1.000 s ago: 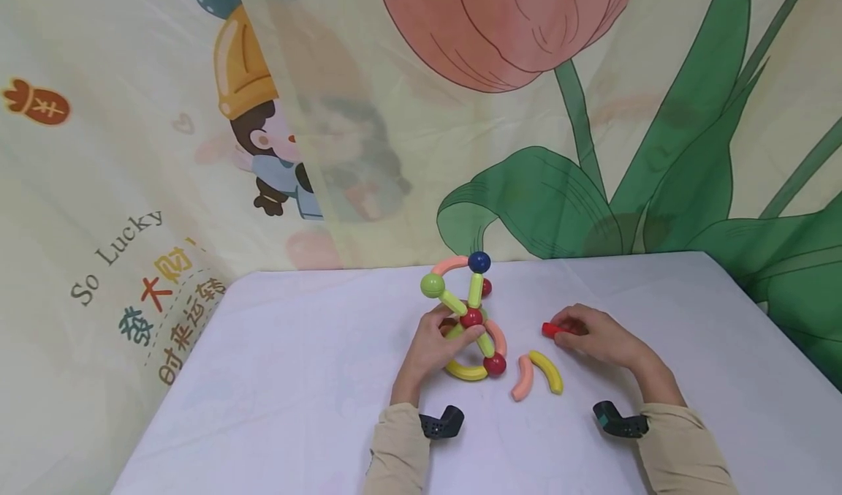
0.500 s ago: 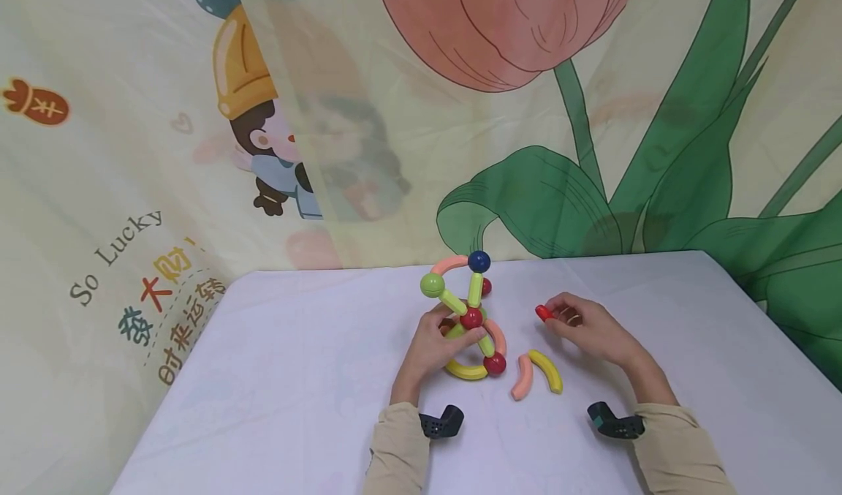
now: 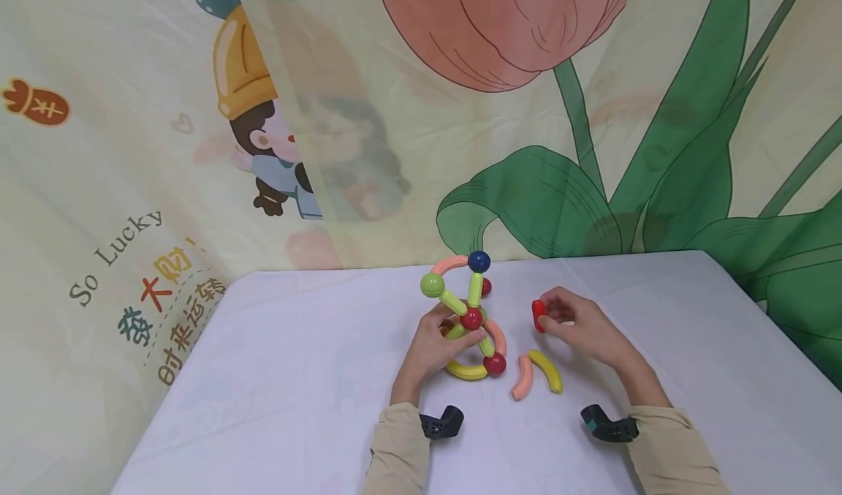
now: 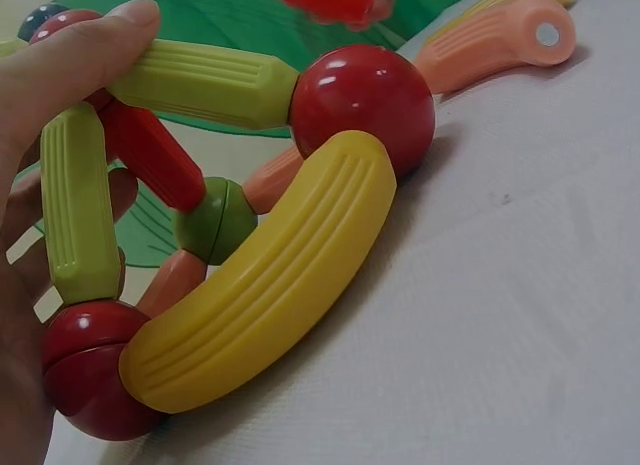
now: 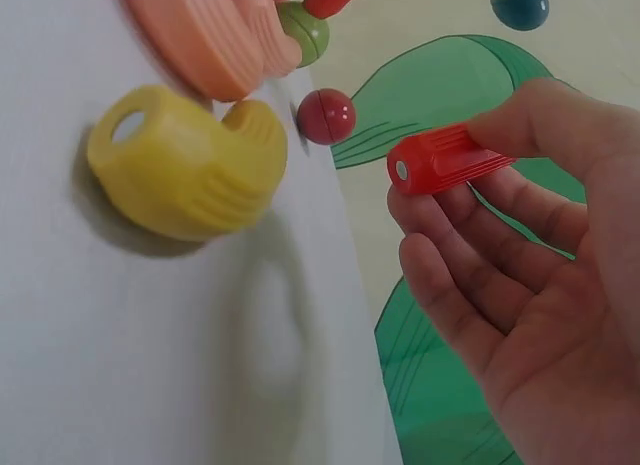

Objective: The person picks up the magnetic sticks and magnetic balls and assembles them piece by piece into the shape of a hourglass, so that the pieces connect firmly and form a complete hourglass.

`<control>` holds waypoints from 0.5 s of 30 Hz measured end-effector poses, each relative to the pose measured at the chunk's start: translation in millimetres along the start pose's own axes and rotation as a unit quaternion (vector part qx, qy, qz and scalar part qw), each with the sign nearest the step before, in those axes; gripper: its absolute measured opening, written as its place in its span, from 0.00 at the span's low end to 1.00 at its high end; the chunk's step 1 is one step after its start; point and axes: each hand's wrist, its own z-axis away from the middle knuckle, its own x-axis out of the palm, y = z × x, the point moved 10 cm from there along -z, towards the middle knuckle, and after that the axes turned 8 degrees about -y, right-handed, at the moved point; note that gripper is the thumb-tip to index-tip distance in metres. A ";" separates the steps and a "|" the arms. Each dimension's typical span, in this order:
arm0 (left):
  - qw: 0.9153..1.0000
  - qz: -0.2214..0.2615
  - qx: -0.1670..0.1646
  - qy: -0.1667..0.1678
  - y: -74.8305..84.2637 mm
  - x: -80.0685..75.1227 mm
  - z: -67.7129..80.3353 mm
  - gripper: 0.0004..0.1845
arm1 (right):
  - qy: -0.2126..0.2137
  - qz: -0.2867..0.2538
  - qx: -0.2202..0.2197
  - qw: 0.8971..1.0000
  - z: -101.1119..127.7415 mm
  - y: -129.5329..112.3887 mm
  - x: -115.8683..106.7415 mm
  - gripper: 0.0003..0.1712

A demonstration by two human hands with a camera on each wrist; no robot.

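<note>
Sleeves of beige cloth enter at the near edge of the white table (image 3: pixel 296 407), each wrist carrying a small black camera mount. Just beyond them, to the right of the toy structure (image 3: pixel 468 318), a pink curved stick (image 3: pixel 522 378) and a yellow curved stick (image 3: pixel 547 371) lie side by side on the table, close together at their far ends. The left hand (image 3: pixel 430 349) grips the structure low down, fingers curled around its green sticks near a red ball (image 4: pixel 362 93); a yellow curved piece (image 4: pixel 262 285) forms its base on the table. The right hand (image 3: pixel 579 327), held off the table to the right of the structure, pinches a short red stick (image 5: pixel 448 159) between thumb and fingertips, the other fingers loosely bent beneath it. Higher on the structure sit a green ball (image 3: pixel 432 285) and a dark blue ball (image 3: pixel 479 262), joined by a pink arc. Behind the structure hangs a printed curtain (image 3: pixel 197 115) with a tulip and a cartoon figure.
</note>
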 end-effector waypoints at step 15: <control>1.000 0.016 -0.001 -0.008 -1.9 1.7 0.2 0.25 | 0.012 -0.035 -0.050 0.998 0.1 -29.1 8.6 0.16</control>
